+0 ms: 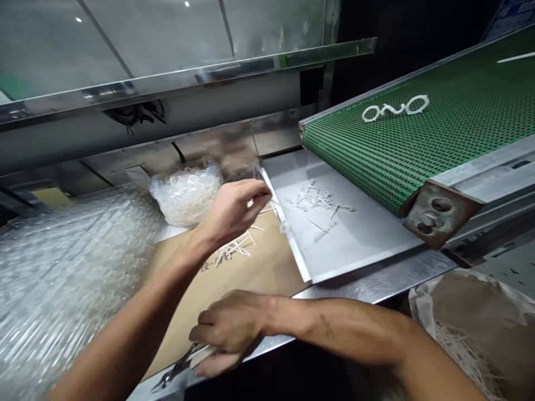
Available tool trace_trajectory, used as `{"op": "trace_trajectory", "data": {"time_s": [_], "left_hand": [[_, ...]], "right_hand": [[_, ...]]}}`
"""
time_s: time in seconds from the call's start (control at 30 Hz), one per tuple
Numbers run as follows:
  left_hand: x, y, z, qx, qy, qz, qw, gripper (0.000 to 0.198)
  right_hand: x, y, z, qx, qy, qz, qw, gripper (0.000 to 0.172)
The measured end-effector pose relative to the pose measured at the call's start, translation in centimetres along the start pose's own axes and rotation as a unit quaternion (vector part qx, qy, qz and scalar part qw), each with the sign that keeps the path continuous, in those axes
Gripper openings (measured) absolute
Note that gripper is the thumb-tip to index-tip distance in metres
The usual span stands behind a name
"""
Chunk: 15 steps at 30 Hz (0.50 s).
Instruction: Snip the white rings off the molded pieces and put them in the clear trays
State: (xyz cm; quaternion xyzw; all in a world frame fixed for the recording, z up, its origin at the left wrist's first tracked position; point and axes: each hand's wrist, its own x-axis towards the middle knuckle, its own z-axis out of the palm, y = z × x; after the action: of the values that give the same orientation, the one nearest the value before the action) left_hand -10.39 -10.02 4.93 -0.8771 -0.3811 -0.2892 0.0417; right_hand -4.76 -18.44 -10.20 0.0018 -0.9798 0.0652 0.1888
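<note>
My left hand (244, 207) is over the far right part of the brown cardboard (267, 262), its fingers pinched together near a thin white piece (267, 209) at the white tray's left edge. Below it, several thin white plastic sticks (238, 245) lie on the cardboard. Close to the front edge, my right hand (232, 328) is curled round the pale handle of metal nippers (178, 370), whose jaws point to the lower left. The white tray (346, 245) to the right holds small white plastic bits (315, 197).
A green conveyor belt (409, 145) at the right carries a white plastic part (395, 108). A bag of white rings (188, 192) stands behind the cardboard. Stacked clear plastic pieces (71, 278) fill the left. A lined bin (480, 312) with white scraps is at the lower right.
</note>
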Motion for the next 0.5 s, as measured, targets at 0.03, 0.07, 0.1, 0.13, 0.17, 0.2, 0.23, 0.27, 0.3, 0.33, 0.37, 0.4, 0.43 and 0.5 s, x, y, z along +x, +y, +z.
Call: {"op": "trace_trajectory", "data": {"time_s": [0.03, 0.07, 0.1, 0.13, 0.17, 0.2, 0.23, 0.27, 0.3, 0.33, 0.37, 0.4, 0.43, 0.5], "left_hand": [[-1.7, -0.5, -1.2, 0.012, 0.011, -0.020, 1.000, 0.015], [-3.6, -0.9, -2.2, 0.026, 0.022, -0.042, 0.999, 0.015], [-5.6, -1.4, -3.1, 0.039, 0.029, -0.064, 0.997, 0.015], [-7.8, -1.9, -3.7, 0.051, 0.027, -0.085, 0.995, 0.015], [-10.0, -2.4, -4.0, 0.063, 0.013, -0.105, 0.992, 0.016], [-12.1, -2.8, -4.1, 0.075, -0.012, -0.125, 0.989, 0.017], [-14.1, -3.1, -4.0, 0.088, -0.044, -0.143, 0.985, 0.018], [-15.9, -3.4, -3.7, 0.098, -0.076, -0.157, 0.980, 0.019], [-17.5, -3.5, -3.3, 0.105, -0.102, -0.167, 0.975, 0.021], [-18.8, -3.6, -2.8, 0.106, -0.118, -0.175, 0.972, 0.022], [-19.9, -3.7, -2.4, 0.101, -0.125, -0.183, 0.970, 0.023], [-20.8, -3.7, -2.1, 0.088, -0.124, -0.194, 0.969, 0.024], [-21.6, -3.6, -1.9, 0.069, -0.115, -0.211, 0.968, 0.028], [-22.9, -3.3, -1.7, 0.024, -0.078, -0.258, 0.963, 0.041]], "right_hand": [[0.0, -0.1, 0.2, -0.005, 0.012, -0.008, 1.000, 0.048], [-0.1, -0.3, 0.4, -0.009, 0.024, -0.017, 1.000, 0.048], [-0.1, -0.4, 0.7, -0.010, 0.033, -0.026, 0.999, 0.047], [-0.1, -0.5, 0.9, -0.009, 0.040, -0.035, 0.999, 0.047], [-0.1, -0.6, 1.1, -0.007, 0.043, -0.044, 0.998, 0.046], [-0.1, -0.6, 1.3, -0.002, 0.043, -0.053, 0.998, 0.046], [-0.1, -0.7, 1.5, 0.002, 0.042, -0.059, 0.997, 0.045], [-0.2, -0.8, 1.6, 0.008, 0.039, -0.063, 0.997, 0.044], [-0.2, -0.8, 1.7, 0.013, 0.036, -0.066, 0.997, 0.044], [-0.2, -0.9, 1.7, 0.020, 0.032, -0.068, 0.997, 0.043], [-0.2, -0.9, 1.6, 0.027, 0.029, -0.069, 0.997, 0.042], [-0.2, -0.9, 1.5, 0.033, 0.027, -0.068, 0.997, 0.041], [-0.2, -0.9, 1.4, 0.040, 0.027, -0.067, 0.997, 0.039], [-0.2, -0.8, 1.2, 0.049, 0.031, -0.065, 0.996, 0.037]]}}
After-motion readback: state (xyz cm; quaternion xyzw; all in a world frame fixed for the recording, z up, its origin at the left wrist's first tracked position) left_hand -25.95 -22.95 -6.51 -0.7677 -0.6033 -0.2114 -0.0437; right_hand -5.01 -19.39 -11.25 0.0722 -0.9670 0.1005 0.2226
